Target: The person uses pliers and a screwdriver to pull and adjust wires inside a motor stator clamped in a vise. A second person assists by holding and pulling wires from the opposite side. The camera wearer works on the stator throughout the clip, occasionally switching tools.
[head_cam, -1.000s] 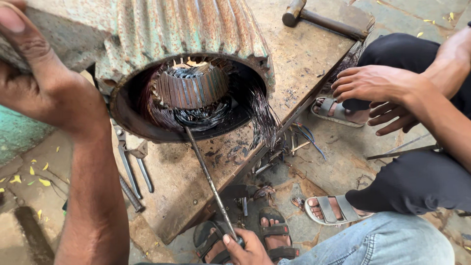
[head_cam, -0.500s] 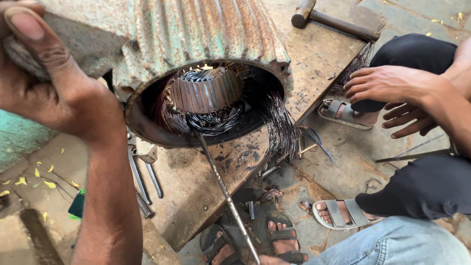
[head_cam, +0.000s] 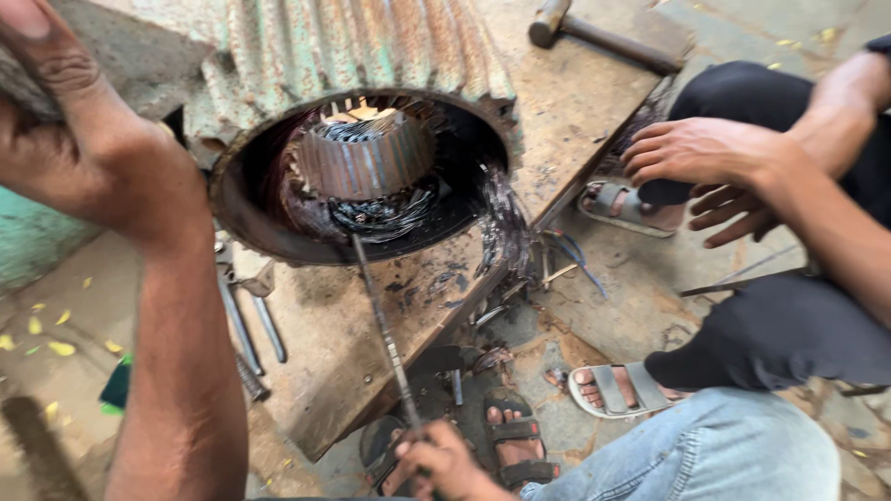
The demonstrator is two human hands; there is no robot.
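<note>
Both hands grip: left hand (head_cam: 88,148) the ribbed rusty casing (head_cam: 353,56), right hand (head_cam: 436,464) a thin steel rod (head_cam: 380,325).

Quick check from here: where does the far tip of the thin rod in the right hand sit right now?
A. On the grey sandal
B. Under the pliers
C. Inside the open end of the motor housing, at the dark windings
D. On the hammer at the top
C. The right hand grips the thin rod, whose upper end reaches into the motor housing at the dark windings.

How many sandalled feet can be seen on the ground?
3: a grey-strapped sandalled foot by the board's edge, another near the jeans, and a dark sandalled foot at bottom centre. Others may be hidden.
</note>
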